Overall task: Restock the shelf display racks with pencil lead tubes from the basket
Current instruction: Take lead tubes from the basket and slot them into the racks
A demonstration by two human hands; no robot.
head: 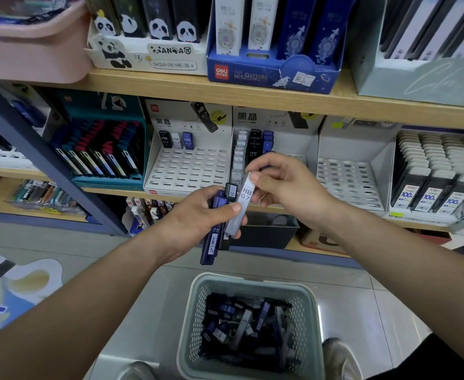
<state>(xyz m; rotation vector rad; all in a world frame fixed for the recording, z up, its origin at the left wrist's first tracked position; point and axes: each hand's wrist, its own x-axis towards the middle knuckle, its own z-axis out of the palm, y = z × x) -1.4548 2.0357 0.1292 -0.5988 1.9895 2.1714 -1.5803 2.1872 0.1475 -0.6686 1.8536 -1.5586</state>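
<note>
My left hand (197,220) grips a bundle of lead tubes: a blue tube (211,237), a black one and a white HB 0.7 tube (240,207). My right hand (283,185) pinches the top end of that white tube. Both hands hover in front of the middle shelf. Behind them stands a white display rack (277,149) with columns of white, black and blue tubes. To its left is another white rack (187,171) holding three tubes at its back row. On the floor below sits a pale green basket (195,311) with several tubes inside.
A third white slotted rack (348,176) stands right of the hands, then a tray of grey-capped tubes (433,182). A teal box of pens (101,157) is at left. The upper shelf (252,97) carries panda and blue boxes. My shoes show beside the basket.
</note>
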